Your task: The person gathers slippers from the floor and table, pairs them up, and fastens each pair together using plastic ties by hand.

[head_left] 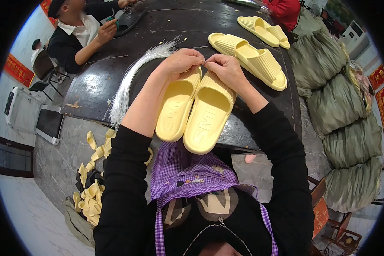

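Note:
A pair of yellow slide slippers, the left one (pixel 173 112) and the right one (pixel 211 113), lies side by side in front of me, heels toward my body and jutting past the table's near edge. Above their toe ends my left hand (pixel 183 62) and my right hand (pixel 226 70) meet, both closed in a pinch. Whatever is between the fingertips is too small to make out. Left of my left forearm a bundle of thin white plastic strands (pixel 134 77) fans across the table. Another pair of yellow slippers (pixel 260 64) rests just beyond my right hand.
The dark table (pixel 98 91) carries a further yellow slipper pair (pixel 264 30) at the far right. Across it, a person (pixel 79 38) holds a small tool. Stacked green sacks (pixel 337 100) stand on the right. Loose yellow slippers (pixel 91 202) are heaped on the floor at left.

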{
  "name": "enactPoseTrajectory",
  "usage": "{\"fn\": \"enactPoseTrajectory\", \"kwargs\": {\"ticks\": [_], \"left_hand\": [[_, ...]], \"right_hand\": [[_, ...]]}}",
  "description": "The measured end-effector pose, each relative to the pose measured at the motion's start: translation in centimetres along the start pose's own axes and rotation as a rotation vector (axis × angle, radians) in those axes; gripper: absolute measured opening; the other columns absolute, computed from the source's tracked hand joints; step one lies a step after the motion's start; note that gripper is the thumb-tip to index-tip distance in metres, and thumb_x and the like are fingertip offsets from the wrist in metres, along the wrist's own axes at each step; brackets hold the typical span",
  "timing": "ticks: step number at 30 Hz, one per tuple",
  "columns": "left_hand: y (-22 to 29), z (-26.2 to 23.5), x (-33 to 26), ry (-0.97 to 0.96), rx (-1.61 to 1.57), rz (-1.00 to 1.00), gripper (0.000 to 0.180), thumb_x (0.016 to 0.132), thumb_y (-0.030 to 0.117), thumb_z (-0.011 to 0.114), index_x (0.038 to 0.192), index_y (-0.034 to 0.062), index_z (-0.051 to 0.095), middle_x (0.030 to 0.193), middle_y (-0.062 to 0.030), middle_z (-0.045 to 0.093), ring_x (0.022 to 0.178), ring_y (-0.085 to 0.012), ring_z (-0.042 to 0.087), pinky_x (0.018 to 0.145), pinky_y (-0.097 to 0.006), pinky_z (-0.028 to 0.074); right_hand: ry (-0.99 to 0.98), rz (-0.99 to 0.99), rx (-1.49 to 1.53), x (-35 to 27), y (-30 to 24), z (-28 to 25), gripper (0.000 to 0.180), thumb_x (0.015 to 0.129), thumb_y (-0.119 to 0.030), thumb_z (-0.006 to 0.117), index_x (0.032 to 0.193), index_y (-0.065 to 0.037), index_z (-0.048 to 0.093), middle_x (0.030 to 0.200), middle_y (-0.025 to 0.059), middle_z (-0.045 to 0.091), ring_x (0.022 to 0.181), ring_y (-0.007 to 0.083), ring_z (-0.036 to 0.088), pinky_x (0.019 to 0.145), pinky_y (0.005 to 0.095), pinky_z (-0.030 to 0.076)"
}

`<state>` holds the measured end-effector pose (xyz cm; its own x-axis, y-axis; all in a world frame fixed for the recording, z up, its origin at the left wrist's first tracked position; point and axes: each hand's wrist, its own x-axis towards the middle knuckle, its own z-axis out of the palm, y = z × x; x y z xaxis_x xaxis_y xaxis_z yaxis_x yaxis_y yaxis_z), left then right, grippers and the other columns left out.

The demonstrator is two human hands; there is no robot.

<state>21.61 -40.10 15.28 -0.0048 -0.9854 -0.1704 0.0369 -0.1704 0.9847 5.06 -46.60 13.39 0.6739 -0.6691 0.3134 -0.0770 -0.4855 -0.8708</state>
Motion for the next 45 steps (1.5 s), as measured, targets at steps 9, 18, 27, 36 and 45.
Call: {"fn": "enactPoseTrajectory", "kwargs": {"ticks": [9,18,27,36,45], "left_hand": [[0.0,0.7,-0.5,0.091,0.017,0.047,0.005,0.082,0.005,0.055,0.083,0.0003,0.057,0.064,-0.001,0.053,0.049,-0.0051,0.048,0.043,-0.016,0.041],[0.0,0.6,-0.5,0.059,0.015,0.02,0.006,0.08,0.007,0.059,0.083,0.0023,0.058,0.063,0.0013,0.052,0.051,-0.0039,0.047,0.044,-0.016,0.037],[0.3,0.7,-0.7,0.03,-0.077,-0.007,0.006,0.077,0.006,0.062,0.081,0.0033,0.06,0.062,0.0005,0.055,0.05,-0.0046,0.05,0.044,-0.016,0.038],[0.2,0.7,-0.7,0.042,-0.052,-0.03,0.005,0.075,0.004,0.061,0.08,0.0019,0.06,0.061,-0.0008,0.055,0.049,-0.0054,0.05,0.043,-0.016,0.038],[0.5,1.1,-0.7,0.064,0.089,-0.007,0.008,0.077,0.008,0.06,0.082,0.0016,0.061,0.06,-0.0015,0.055,0.047,-0.0055,0.047,0.041,-0.017,0.035]], "right_hand": [[0.028,0.018,0.043,0.0,0.3,0.0,0.019,0.077,-0.017,0.058,0.08,0.0,0.064,0.066,0.0051,0.062,0.06,0.009,0.056,0.057,0.0232,0.044],[0.042,-0.001,-0.03,-0.4,-0.3,0.1,0.013,0.079,-0.011,0.058,0.079,0.0,0.063,0.067,-0.0002,0.059,0.061,0.0045,0.051,0.057,0.0189,0.041],[0.085,-0.141,-0.148,-0.5,0.1,0.3,0.011,0.078,-0.01,0.057,0.079,0.0,0.063,0.065,0.0029,0.06,0.06,0.0052,0.052,0.055,0.0206,0.042],[0.134,-0.362,-0.39,-0.5,0.3,0.4,0.01,0.078,-0.01,0.059,0.078,-0.001,0.062,0.066,0.0122,0.06,0.057,0.0173,0.058,0.055,0.0268,0.044],[0.07,-0.148,-0.267,-0.2,0.0,0.1,0.013,0.078,-0.01,0.058,0.084,0.001,0.063,0.071,0.011,0.063,0.062,0.0149,0.059,0.057,0.0269,0.045]]}}
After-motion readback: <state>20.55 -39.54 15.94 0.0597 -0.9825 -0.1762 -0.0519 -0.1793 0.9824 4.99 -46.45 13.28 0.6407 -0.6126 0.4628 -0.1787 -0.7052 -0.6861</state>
